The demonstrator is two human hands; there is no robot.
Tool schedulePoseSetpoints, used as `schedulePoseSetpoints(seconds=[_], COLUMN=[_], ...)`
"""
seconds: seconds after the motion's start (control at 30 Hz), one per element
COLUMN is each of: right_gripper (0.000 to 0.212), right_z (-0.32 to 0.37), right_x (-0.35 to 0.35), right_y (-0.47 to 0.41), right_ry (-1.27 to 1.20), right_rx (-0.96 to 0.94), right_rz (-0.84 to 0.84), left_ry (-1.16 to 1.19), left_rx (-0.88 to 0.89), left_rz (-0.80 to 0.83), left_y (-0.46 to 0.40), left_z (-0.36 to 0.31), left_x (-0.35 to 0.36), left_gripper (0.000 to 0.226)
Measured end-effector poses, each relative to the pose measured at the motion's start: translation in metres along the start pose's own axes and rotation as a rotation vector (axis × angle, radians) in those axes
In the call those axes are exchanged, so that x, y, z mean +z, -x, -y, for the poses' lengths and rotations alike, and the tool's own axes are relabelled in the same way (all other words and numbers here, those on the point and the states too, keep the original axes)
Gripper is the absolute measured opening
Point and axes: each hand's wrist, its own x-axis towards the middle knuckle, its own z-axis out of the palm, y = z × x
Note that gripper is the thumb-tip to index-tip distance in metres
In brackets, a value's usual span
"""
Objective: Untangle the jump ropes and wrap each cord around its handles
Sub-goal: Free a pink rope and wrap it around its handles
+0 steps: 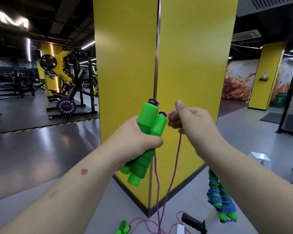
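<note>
My left hand [134, 146] grips two green foam handles [148, 122] held side by side, upright at chest height. A purple cord [172, 173] leaves their black top ends. My right hand [188, 120] pinches that cord just right of the handle tops, and two strands hang down to the floor. A second pair of green handles wrapped in blue cord [222, 200] lies on the floor at lower right. A third green pair with a pink cord [123, 228] lies at the bottom edge.
A yellow pillar [159, 56] stands directly ahead, its corner facing me. A black handle [194, 222] and a white object [180, 228] lie on the grey floor near the cords. A white box [260, 158] sits at right. Weight machines fill the left background.
</note>
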Motion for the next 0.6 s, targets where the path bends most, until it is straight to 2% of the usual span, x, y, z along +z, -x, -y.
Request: schedulePoseSetpoints(seconds=[0.07,0.1,0.17,0.2,0.27,0.37,0.6], right_gripper=[0.043,0.038,0.033,0.039,0.048,0.049,0.038], right_z=[0.000,0.003,0.009,0.011,0.013,0.015,0.010], right_x=[-0.007,-0.007,-0.001,0.002,0.005,0.005,0.006], right_y=[0.001,0.002,0.005,0.006,0.007,0.010,0.010], right_ry=[0.162,0.162,0.046,0.039,0.120,0.133,0.123], right_rx=[-0.130,-0.172,-0.196,-0.210,-0.289,-0.348,-0.278], right_rz=[-0.084,-0.050,0.183,0.304,0.419,0.403,0.469], left_ry=[-0.065,-0.090,-0.131,-0.136,-0.104,-0.033,-0.021], left_rx=[-0.024,-0.039,-0.057,-0.061,-0.075,-0.069,-0.031], left_rz=[0.021,0.061,0.172,0.227,0.307,0.353,0.351], left_y=[-0.001,0.000,0.002,0.003,0.008,0.011,0.012], left_z=[-0.002,-0.004,-0.009,-0.012,-0.018,-0.021,-0.015], left_x=[-0.007,-0.009,-0.009,-0.008,-0.008,-0.012,-0.014], left_gripper=[0.037,0.037,0.036,0.035,0.031,0.032,0.049])
